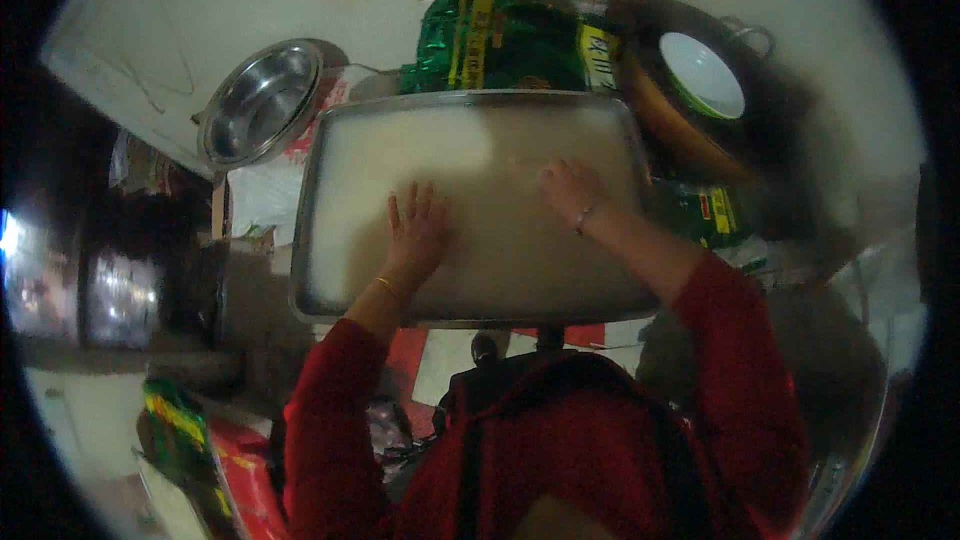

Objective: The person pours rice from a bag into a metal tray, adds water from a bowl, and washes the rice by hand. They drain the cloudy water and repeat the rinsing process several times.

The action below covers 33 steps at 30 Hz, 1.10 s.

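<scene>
A wide metal tray (306,210) lies in front of me, filled with a pale cream-coloured layer (375,145) whose kind I cannot make out. My left hand (417,230) rests on this layer left of the middle, palm down with fingers spread. On the right side of the tray my right hand (574,190) touches the same layer. Its fingers look short and slightly bent, a little apart, and nothing shows in them. Each wrist wears a thin bracelet, and both arms are in red sleeves.
Behind the tray lie green packages (520,40). A steel basin (262,105) tilts at the back left. To the right sits a dark wok-like pan (670,105) with a white bowl (702,75) in it. A red bag (245,475) lies low on the left.
</scene>
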Each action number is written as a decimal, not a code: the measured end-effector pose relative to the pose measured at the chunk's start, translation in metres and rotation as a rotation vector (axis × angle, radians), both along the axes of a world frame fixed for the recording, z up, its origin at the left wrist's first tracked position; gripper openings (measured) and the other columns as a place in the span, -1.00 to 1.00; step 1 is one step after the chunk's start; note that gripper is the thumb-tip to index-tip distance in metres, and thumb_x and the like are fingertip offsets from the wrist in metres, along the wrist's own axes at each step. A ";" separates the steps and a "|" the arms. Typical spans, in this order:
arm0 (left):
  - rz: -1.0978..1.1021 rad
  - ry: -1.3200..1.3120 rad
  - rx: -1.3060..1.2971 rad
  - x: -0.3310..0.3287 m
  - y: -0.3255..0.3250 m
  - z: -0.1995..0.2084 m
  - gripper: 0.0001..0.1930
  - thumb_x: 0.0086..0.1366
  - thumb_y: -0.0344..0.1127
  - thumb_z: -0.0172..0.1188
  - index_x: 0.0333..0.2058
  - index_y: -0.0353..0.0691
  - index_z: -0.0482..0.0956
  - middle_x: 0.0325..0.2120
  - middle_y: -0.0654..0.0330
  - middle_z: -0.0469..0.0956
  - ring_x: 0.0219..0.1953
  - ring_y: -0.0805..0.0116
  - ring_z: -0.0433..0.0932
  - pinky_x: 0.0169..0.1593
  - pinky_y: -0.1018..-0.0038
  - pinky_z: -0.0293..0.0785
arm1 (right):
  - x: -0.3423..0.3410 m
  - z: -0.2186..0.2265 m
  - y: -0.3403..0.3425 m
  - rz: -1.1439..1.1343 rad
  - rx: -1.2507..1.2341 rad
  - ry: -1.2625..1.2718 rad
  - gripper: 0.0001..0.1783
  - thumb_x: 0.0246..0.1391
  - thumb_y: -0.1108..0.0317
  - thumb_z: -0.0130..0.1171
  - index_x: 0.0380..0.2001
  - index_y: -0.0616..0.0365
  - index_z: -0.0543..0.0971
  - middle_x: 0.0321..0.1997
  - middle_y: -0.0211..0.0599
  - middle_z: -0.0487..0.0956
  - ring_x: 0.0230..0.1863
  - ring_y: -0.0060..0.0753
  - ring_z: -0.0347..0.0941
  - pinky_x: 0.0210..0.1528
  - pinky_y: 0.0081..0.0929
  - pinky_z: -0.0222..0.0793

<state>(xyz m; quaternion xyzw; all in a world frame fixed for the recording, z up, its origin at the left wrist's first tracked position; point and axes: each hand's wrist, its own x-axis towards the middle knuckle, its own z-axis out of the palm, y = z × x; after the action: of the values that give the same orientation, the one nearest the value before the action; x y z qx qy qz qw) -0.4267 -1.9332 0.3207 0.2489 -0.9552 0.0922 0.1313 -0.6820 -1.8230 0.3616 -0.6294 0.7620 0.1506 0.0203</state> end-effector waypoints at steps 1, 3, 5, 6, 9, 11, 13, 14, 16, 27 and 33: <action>0.001 -0.099 0.019 -0.011 0.000 0.000 -0.59 0.15 -0.10 0.01 -0.04 -0.11 0.37 0.08 0.02 0.22 0.17 0.00 0.12 0.17 -0.06 -0.06 | -0.002 -0.004 -0.003 -0.028 0.061 -0.032 -0.65 0.00 0.18 0.02 -0.10 -0.07 0.49 0.01 -0.16 0.42 0.00 -0.08 0.36 -0.05 -0.14 0.32; 0.013 -0.294 0.064 -0.033 0.000 0.003 -0.74 0.11 -0.23 0.03 -0.21 -0.13 0.47 -0.09 0.07 0.40 -0.01 0.07 0.37 0.09 -0.01 0.11 | -0.004 -0.009 -0.012 -0.060 0.009 -0.063 -0.70 -0.05 0.25 0.05 -0.19 -0.04 0.53 -0.09 -0.16 0.46 -0.09 -0.11 0.41 -0.11 -0.19 0.36; 0.000 -0.242 0.023 -0.047 0.001 0.012 -0.84 0.07 -0.28 0.03 -0.35 -0.12 0.49 -0.26 0.15 0.46 -0.20 0.13 0.44 -0.04 0.10 0.24 | -0.006 -0.004 -0.019 -0.084 -0.047 -0.095 -0.75 -0.10 0.31 0.08 -0.27 0.00 0.57 -0.19 -0.16 0.51 -0.17 -0.14 0.45 -0.17 -0.24 0.39; -0.002 -0.244 0.031 -0.051 0.003 0.018 -0.88 0.05 -0.31 0.04 -0.41 -0.11 0.50 -0.35 0.19 0.48 -0.29 0.17 0.48 -0.11 0.16 0.31 | -0.006 0.000 -0.020 -0.119 0.013 -0.127 -0.78 -0.12 0.34 0.10 -0.31 0.01 0.58 -0.24 -0.16 0.54 -0.21 -0.16 0.48 -0.20 -0.27 0.40; 0.137 0.103 0.492 -0.051 -0.003 0.038 -0.91 0.03 -0.35 0.03 -0.46 -0.13 0.49 -0.43 0.20 0.48 -0.32 0.15 0.48 -0.20 0.25 0.38 | -0.042 0.030 -0.023 -0.200 -0.102 -0.493 -0.72 -0.18 0.38 0.16 -0.28 0.04 0.57 -0.23 -0.17 0.53 -0.21 -0.17 0.47 -0.17 -0.28 0.40; 0.024 0.347 0.510 -0.049 -0.006 0.046 -0.90 0.03 -0.37 0.01 -0.46 -0.15 0.49 -0.44 0.19 0.48 -0.32 0.14 0.47 -0.26 0.27 0.40 | -0.053 0.031 -0.009 -0.387 -0.278 -0.804 -0.67 -0.22 0.41 0.18 -0.26 0.04 0.56 -0.24 -0.18 0.53 -0.22 -0.16 0.48 -0.16 -0.31 0.40; 0.069 0.141 0.471 -0.056 -0.005 0.044 -0.83 0.10 -0.33 -0.01 -0.33 -0.15 0.51 -0.24 0.13 0.49 -0.11 0.12 0.44 -0.11 0.22 0.37 | -0.056 0.017 -0.001 -0.315 -0.359 -0.732 -0.63 -0.24 0.43 0.19 -0.22 0.04 0.54 -0.24 -0.16 0.53 -0.23 -0.16 0.48 -0.14 -0.32 0.40; 0.026 0.090 0.430 -0.061 0.000 0.037 -0.79 0.14 -0.31 -0.02 -0.24 -0.14 0.48 -0.14 0.11 0.44 -0.03 0.10 0.38 -0.03 0.19 0.31 | -0.054 0.004 -0.003 -0.169 -0.290 -0.454 -0.61 -0.23 0.44 0.18 -0.19 0.04 0.53 -0.24 -0.14 0.52 -0.23 -0.15 0.48 -0.14 -0.32 0.40; -0.098 0.067 0.281 -0.083 0.004 0.026 -0.69 0.21 -0.25 -0.04 -0.08 -0.11 0.43 0.04 0.07 0.34 0.12 0.08 0.27 0.12 0.12 0.18 | -0.059 -0.014 -0.007 -0.040 -0.250 -0.218 -0.57 -0.22 0.47 0.16 -0.14 0.05 0.51 -0.23 -0.11 0.52 -0.23 -0.15 0.48 -0.14 -0.32 0.41; -0.095 -0.160 0.368 -0.137 0.058 0.000 -0.29 0.22 0.17 -0.15 0.23 -0.13 0.04 0.27 0.08 -0.09 0.32 0.05 -0.19 0.28 0.01 -0.32 | -0.053 -0.042 0.037 -0.171 -0.707 -0.182 -0.44 -0.12 0.29 0.12 0.05 0.01 0.35 0.01 -0.11 0.42 0.02 -0.08 0.35 0.04 -0.11 0.25; -0.185 -0.129 0.211 -0.123 0.071 0.019 -0.34 0.21 0.11 -0.09 0.20 -0.08 0.07 0.25 0.02 -0.07 0.29 -0.02 -0.15 0.25 -0.02 -0.24 | -0.054 -0.032 0.040 -0.055 -0.879 -0.144 -0.50 -0.11 0.16 0.13 -0.02 -0.02 0.42 -0.03 -0.15 0.45 -0.06 -0.09 0.39 0.06 -0.06 0.19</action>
<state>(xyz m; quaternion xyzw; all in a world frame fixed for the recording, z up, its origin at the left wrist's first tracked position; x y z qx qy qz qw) -0.5500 -1.8625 0.3402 0.1655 -0.9849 -0.0053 0.0505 -0.7360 -1.7827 0.3294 -0.5666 0.7669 -0.2323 -0.1920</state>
